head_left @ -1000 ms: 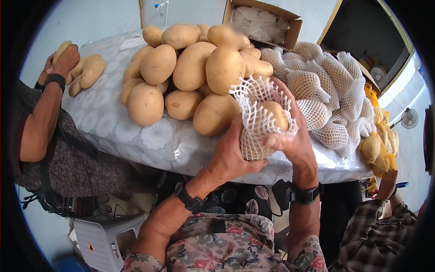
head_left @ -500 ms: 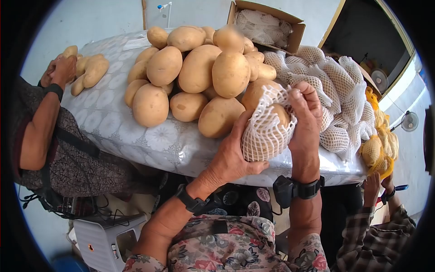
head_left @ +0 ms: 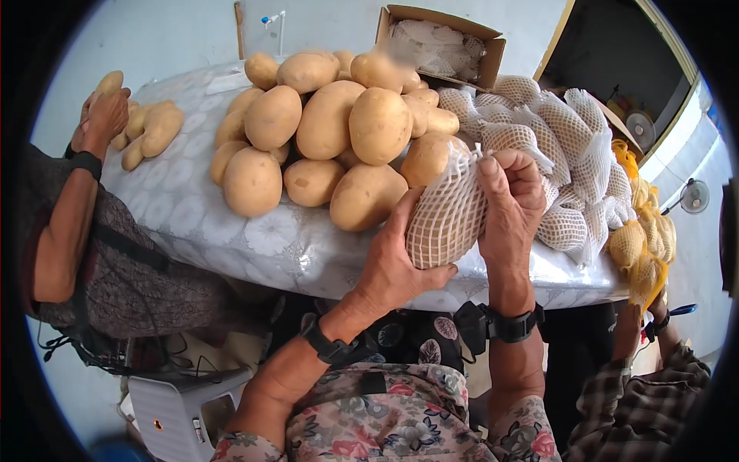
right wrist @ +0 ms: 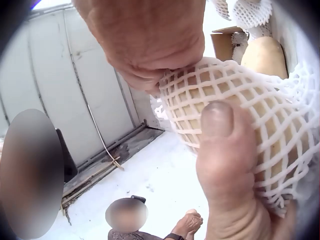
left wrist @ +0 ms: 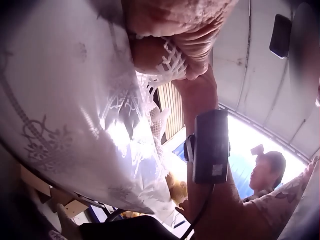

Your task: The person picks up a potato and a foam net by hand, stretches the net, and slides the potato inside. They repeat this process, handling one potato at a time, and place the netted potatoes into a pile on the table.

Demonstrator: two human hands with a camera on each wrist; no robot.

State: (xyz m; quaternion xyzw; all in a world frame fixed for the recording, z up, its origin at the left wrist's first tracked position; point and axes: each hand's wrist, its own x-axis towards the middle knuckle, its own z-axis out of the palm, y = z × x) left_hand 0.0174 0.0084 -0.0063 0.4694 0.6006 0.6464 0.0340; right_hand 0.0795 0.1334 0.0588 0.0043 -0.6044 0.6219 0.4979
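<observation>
Between my hands a potato [head_left: 445, 227] stands tilted inside a white foam net sleeve [right wrist: 235, 90]. My left hand [head_left: 391, 258] cups it from the left and below, thumb laid across the lower end. At the upper right, my right hand [head_left: 514, 196] pinches the loose open edge of the net between thumb and fingers. The mesh is drawn over most of the potato. In the left wrist view my left hand [left wrist: 180, 22] covers much of it, and a bit of frayed netting shows under the fingers.
Bare potatoes [head_left: 331, 119] are heaped on the patterned tablecloth [head_left: 269, 239]. Netted potatoes [head_left: 570, 138] lie piled to the right, with yellow mesh bags [head_left: 643, 246] beyond. A cardboard box [head_left: 493, 65] of foam nets stands behind. Other people work at both table ends.
My right hand has moved from inside the net's mouth to its upper edge and pulled the mesh up over the potato. My left hand keeps its hold.
</observation>
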